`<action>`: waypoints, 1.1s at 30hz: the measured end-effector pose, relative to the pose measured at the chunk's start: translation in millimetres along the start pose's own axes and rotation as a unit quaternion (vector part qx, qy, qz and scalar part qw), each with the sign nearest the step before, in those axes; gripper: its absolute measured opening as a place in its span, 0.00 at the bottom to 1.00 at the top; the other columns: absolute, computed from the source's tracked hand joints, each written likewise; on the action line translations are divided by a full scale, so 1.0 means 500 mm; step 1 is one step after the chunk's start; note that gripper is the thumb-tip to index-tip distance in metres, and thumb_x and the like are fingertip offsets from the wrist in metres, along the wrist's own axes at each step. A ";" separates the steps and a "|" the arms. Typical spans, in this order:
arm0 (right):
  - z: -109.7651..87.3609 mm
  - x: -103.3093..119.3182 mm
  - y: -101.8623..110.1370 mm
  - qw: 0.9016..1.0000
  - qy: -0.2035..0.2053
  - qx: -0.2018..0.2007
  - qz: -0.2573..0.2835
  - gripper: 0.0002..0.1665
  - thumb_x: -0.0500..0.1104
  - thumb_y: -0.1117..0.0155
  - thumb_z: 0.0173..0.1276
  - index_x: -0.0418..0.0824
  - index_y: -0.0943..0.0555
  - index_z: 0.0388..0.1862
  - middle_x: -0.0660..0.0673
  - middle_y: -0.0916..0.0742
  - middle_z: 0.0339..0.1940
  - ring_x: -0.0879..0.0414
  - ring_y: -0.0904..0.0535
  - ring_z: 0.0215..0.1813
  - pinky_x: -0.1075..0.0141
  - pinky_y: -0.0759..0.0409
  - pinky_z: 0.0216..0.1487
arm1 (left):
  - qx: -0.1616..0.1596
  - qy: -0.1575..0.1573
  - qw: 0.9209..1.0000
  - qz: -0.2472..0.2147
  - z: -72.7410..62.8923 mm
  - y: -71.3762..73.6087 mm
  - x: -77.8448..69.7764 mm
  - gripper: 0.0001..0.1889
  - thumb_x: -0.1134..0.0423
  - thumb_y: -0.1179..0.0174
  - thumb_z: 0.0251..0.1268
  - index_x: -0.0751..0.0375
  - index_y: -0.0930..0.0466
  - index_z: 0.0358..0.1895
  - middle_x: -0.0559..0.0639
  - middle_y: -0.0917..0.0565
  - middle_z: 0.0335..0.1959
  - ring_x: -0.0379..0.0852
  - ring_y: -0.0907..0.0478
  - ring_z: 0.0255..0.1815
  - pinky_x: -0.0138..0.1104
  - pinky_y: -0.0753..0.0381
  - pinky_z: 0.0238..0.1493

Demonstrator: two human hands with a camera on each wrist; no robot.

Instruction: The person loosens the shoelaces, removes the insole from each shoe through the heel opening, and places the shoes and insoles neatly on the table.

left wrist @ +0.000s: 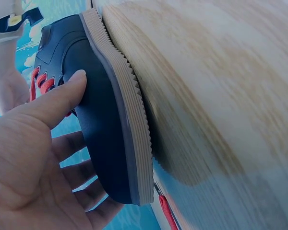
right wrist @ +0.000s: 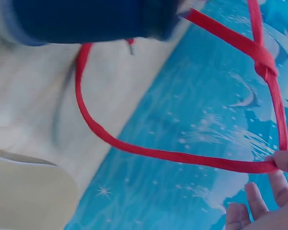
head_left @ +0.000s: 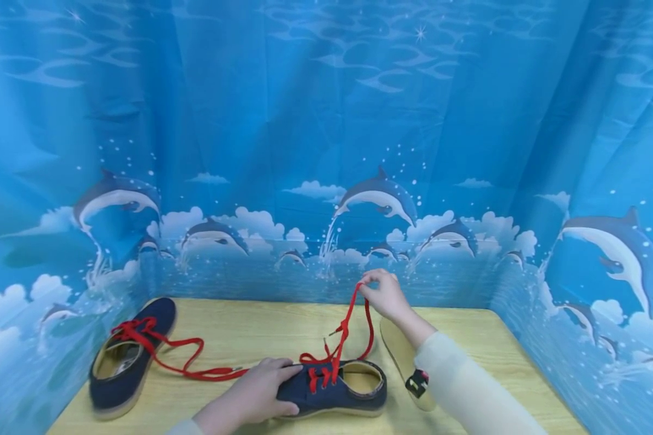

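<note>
A navy shoe (head_left: 337, 393) with a pale sole lies on the table, its toe to the left. My left hand (head_left: 258, 393) holds it by the toe, thumb on the near side and fingers over the far side, as the left wrist view also shows on the shoe (left wrist: 98, 115). Above the shoe, my right hand (head_left: 383, 294) pinches a red shoelace (head_left: 351, 308), raising it in a long loop. A knot (right wrist: 265, 64) shows partway along the lace in the right wrist view. Part of the lace is still threaded through the eyelets.
A second navy shoe (head_left: 121, 386) stands at the left, its red lace (head_left: 196, 373) trailing across the table toward my left hand. A beige insole (head_left: 399, 350) lies under my right forearm. Behind the wooden table (head_left: 234, 320) hangs a blue dolphin-print curtain (head_left: 305, 151).
</note>
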State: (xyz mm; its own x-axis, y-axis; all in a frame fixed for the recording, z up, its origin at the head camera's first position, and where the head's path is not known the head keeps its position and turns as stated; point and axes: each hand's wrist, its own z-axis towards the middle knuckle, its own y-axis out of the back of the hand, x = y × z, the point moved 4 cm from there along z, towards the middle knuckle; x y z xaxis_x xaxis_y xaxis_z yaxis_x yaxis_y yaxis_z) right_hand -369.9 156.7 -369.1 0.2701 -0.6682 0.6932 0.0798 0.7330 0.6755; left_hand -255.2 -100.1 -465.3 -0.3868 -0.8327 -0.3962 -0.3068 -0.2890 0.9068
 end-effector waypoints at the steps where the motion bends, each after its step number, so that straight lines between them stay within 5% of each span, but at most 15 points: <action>1: 0.004 0.003 0.005 1.000 -0.005 -0.008 0.010 0.07 0.41 0.36 0.70 0.41 0.15 0.33 0.39 0.19 0.61 0.36 0.34 0.71 0.40 0.28 0.63 | 0.000 0.000 1.000 0.000 0.000 0.000 0.000 0.39 0.35 0.30 0.54 0.43 0.25 0.70 0.53 0.25 0.66 0.59 0.29 0.66 0.56 0.25 0.60; 6: 0.020 0.014 0.018 0.999 -0.022 -0.025 0.032 0.07 0.40 0.37 0.71 0.39 0.15 0.34 0.37 0.19 0.61 0.39 0.31 0.69 0.47 0.22 0.57 | 0.005 0.007 1.000 -0.005 0.002 -0.001 0.000 0.38 0.35 0.30 0.54 0.42 0.25 0.70 0.53 0.25 0.66 0.59 0.29 0.66 0.56 0.25 0.60; 11: 0.028 0.023 0.021 0.997 -0.050 -0.043 0.044 0.08 0.41 0.38 0.72 0.39 0.15 0.38 0.36 0.20 0.63 0.41 0.21 0.42 0.54 0.19 0.35 | 0.003 0.007 1.000 -0.001 0.004 -0.002 0.003 0.39 0.35 0.30 0.54 0.42 0.25 0.70 0.53 0.25 0.67 0.60 0.29 0.66 0.56 0.25 0.60; 13: 0.028 0.025 0.017 0.997 -0.053 -0.035 0.046 0.08 0.42 0.38 0.72 0.39 0.16 0.38 0.37 0.20 0.63 0.41 0.20 0.43 0.53 0.19 0.37 | 0.001 0.002 1.000 0.000 0.004 -0.003 0.003 0.39 0.35 0.30 0.54 0.43 0.26 0.70 0.53 0.25 0.67 0.60 0.29 0.66 0.56 0.25 0.61; 17: 0.021 0.030 -0.004 0.999 -0.038 0.011 0.030 0.07 0.42 0.37 0.72 0.41 0.16 0.35 0.39 0.21 0.64 0.41 0.31 0.70 0.47 0.24 0.59 | -0.003 -0.006 1.000 0.004 0.003 -0.004 0.005 0.39 0.36 0.30 0.54 0.44 0.25 0.70 0.53 0.24 0.66 0.59 0.29 0.66 0.55 0.25 0.60; 19: 0.015 0.033 -0.016 0.999 -0.026 0.032 0.024 0.06 0.42 0.37 0.72 0.42 0.16 0.35 0.39 0.21 0.65 0.38 0.36 0.74 0.43 0.27 0.63 | -0.005 -0.008 1.000 0.005 0.003 -0.005 0.006 0.39 0.36 0.30 0.54 0.44 0.25 0.69 0.53 0.24 0.66 0.59 0.29 0.66 0.55 0.25 0.60; 33: -0.018 -0.009 -0.074 0.991 -0.005 0.121 -0.056 0.04 0.44 0.34 0.72 0.49 0.13 0.40 0.40 0.22 0.65 0.36 0.36 0.71 0.39 0.31 0.64 | -0.007 -0.007 1.000 0.001 -0.002 0.002 0.001 0.39 0.36 0.30 0.54 0.45 0.25 0.70 0.54 0.24 0.66 0.59 0.29 0.65 0.55 0.24 0.60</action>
State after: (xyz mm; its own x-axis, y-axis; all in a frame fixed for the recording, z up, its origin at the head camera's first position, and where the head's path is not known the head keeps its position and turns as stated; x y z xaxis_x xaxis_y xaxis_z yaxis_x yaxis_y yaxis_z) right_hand -365.3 133.6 -399.7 0.2621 -0.7455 0.6128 -0.1241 0.6037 0.7875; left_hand -254.8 -101.4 -464.5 -0.3989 -0.8270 -0.3962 -0.2931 -0.2944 0.9096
